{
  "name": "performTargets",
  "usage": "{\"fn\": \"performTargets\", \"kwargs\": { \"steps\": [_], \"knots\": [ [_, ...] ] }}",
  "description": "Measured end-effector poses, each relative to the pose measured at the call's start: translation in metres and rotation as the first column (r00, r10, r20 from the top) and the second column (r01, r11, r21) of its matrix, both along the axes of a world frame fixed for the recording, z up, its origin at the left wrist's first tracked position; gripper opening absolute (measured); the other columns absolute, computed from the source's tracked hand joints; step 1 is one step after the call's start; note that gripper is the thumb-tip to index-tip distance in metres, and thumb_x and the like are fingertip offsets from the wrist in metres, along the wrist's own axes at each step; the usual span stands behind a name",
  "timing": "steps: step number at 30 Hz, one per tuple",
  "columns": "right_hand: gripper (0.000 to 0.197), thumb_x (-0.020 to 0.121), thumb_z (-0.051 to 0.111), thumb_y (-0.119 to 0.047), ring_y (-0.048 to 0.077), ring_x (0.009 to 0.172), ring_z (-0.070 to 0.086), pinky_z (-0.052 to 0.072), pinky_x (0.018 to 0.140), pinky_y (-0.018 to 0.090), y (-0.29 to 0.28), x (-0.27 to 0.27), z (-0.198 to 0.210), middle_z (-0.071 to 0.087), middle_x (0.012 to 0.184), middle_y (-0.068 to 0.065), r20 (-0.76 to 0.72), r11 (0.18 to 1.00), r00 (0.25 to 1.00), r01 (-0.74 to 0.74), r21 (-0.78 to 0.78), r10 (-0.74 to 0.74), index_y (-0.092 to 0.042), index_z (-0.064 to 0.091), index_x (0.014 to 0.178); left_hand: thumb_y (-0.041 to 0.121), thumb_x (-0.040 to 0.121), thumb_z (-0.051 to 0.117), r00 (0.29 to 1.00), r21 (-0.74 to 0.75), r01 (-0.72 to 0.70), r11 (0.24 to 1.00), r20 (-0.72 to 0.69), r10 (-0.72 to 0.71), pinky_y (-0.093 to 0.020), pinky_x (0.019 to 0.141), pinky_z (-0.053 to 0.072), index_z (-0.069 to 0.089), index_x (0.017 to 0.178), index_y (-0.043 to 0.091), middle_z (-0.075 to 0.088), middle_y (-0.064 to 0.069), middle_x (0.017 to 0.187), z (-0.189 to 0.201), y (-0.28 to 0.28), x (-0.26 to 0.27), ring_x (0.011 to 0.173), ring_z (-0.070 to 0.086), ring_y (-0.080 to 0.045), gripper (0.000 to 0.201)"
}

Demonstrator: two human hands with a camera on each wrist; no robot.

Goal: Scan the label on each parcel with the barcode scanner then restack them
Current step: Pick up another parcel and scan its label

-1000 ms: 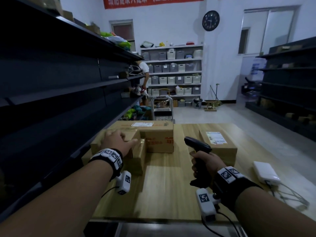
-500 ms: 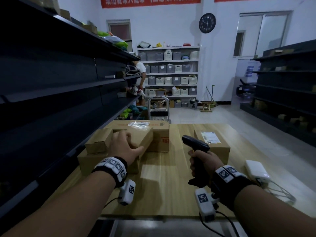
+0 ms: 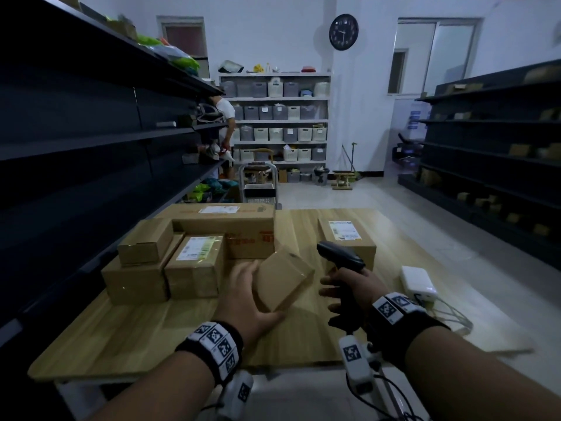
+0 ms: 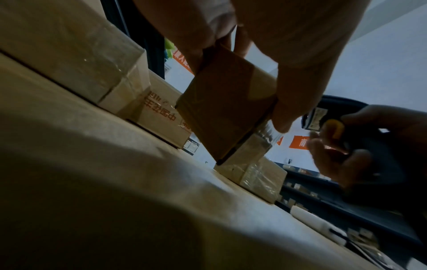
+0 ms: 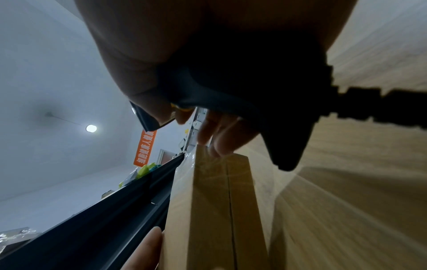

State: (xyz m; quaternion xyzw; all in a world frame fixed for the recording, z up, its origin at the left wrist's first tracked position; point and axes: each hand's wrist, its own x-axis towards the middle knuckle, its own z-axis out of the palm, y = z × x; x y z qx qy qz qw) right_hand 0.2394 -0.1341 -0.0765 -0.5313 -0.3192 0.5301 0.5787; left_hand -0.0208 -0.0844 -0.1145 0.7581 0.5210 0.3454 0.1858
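Note:
My left hand (image 3: pixel 252 294) grips a small brown parcel (image 3: pixel 283 278) and holds it tilted just above the middle of the wooden table (image 3: pixel 151 335). In the left wrist view the thumb and fingers clamp opposite sides of this parcel (image 4: pixel 221 109). No label shows on the faces I see. My right hand (image 3: pixel 347 287) holds the black barcode scanner (image 3: pixel 340 255) by its handle, close to the right of the parcel, with some fingers reaching toward it. The right wrist view shows the scanner handle (image 5: pixel 254 82) above the parcel (image 5: pixel 219 210).
A stack of parcels stands at the left: a small box (image 3: pixel 145 241) on a bigger one (image 3: pixel 133 282), a labelled box (image 3: pixel 195 268), a large labelled box (image 3: pixel 218 224) behind. Another labelled parcel (image 3: pixel 346 238) lies right of centre. A white device (image 3: pixel 419 281) with cables lies right. Dark shelving lines both sides.
My left hand lifted the small parcel off the left stack and carried it right, next to the scanner. The labelled box beneath it is now uncovered. The right hand barely moved.

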Motion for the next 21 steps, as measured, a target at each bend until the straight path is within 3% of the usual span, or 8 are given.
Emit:
{"fn": "performTargets", "kwargs": {
  "steps": [2,6,8,12,14,17,19,21],
  "knots": [
    [0.035,0.089,0.080,-0.004,0.041,0.101,0.078,0.062,0.077,0.057,0.002,0.001,-0.007,0.078,0.113,0.025,-0.039,1.000,0.999,0.029,-0.006,-0.029,-0.001,0.068,0.121,0.058,0.061,0.102,0.998,0.005,0.037,0.999,-0.045,-0.037,-0.039,0.129,0.037,0.033,0.169,0.023,0.036,0.010,0.165,-0.003,-0.003,0.004,0.149,0.040,-0.013,0.133],
    [0.031,0.093,0.078,-0.004,0.038,0.115,0.071,0.061,0.089,0.071,0.005,0.000,-0.012,0.072,0.126,0.022,-0.047,0.997,0.997,0.064,-0.050,-0.066,-0.009,0.068,0.122,0.051,0.066,0.102,0.992,0.050,0.081,0.995,-0.097,-0.075,-0.033,0.130,0.030,0.034,0.168,0.027,0.036,0.011,0.170,-0.005,-0.005,0.006,0.154,0.036,-0.011,0.124],
    [0.030,0.093,0.077,-0.005,0.038,0.117,0.070,0.064,0.085,0.067,0.005,-0.002,-0.012,0.072,0.129,0.023,-0.049,0.996,0.998,0.047,-0.073,-0.050,-0.008,0.069,0.122,0.046,0.070,0.100,0.986,0.078,0.120,0.990,-0.124,-0.109,-0.033,0.131,0.027,0.034,0.168,0.032,0.036,0.015,0.171,-0.005,-0.007,0.006,0.155,0.032,-0.009,0.119],
    [0.033,0.092,0.078,-0.015,0.051,0.100,0.076,0.064,0.071,0.059,0.004,-0.006,-0.012,0.078,0.123,0.022,-0.005,0.988,1.000,-0.028,-0.150,0.028,-0.011,0.070,0.125,0.046,0.073,0.098,0.953,0.090,0.228,0.970,-0.226,-0.203,-0.041,0.135,0.029,0.036,0.165,0.039,0.034,0.023,0.169,-0.006,-0.011,0.002,0.158,0.027,-0.006,0.111],
    [0.035,0.091,0.079,-0.016,0.053,0.102,0.077,0.063,0.078,0.067,0.006,-0.005,-0.014,0.079,0.121,0.021,0.010,0.988,1.000,-0.015,-0.157,0.017,-0.012,0.071,0.125,0.051,0.075,0.095,0.969,0.076,0.211,0.975,-0.149,-0.198,-0.033,0.125,0.037,0.046,0.158,0.040,0.042,0.023,0.162,-0.005,-0.013,0.002,0.150,0.037,-0.003,0.098],
    [0.037,0.092,0.078,-0.014,0.053,0.111,0.074,0.064,0.078,0.067,0.007,-0.004,-0.014,0.077,0.122,0.024,0.008,0.988,1.000,0.009,-0.155,-0.008,-0.009,0.069,0.127,0.034,0.087,0.091,0.987,0.001,0.097,0.995,0.130,-0.097,-0.014,0.092,0.048,0.055,0.141,0.047,0.056,0.019,0.142,0.001,-0.016,0.005,0.133,0.057,-0.006,0.067],
    [0.036,0.093,0.077,-0.014,0.052,0.115,0.072,0.065,0.070,0.060,0.006,-0.002,-0.013,0.075,0.124,0.025,-0.003,0.988,1.000,0.016,-0.154,-0.017,-0.008,0.068,0.128,0.022,0.085,0.094,0.962,-0.085,0.048,0.995,0.273,-0.023,-0.008,0.081,0.047,0.051,0.147,0.045,0.054,0.017,0.142,0.001,-0.012,0.009,0.132,0.058,-0.010,0.079],
    [0.038,0.092,0.078,-0.015,0.051,0.114,0.072,0.064,0.074,0.064,0.005,0.000,-0.013,0.076,0.124,0.024,0.000,0.987,1.000,0.012,-0.159,-0.012,-0.008,0.069,0.128,0.020,0.080,0.099,0.945,-0.181,0.023,0.983,0.326,0.038,-0.013,0.088,0.049,0.041,0.164,0.036,0.050,0.009,0.150,0.001,-0.009,0.011,0.138,0.054,-0.016,0.103]
  ]
}}
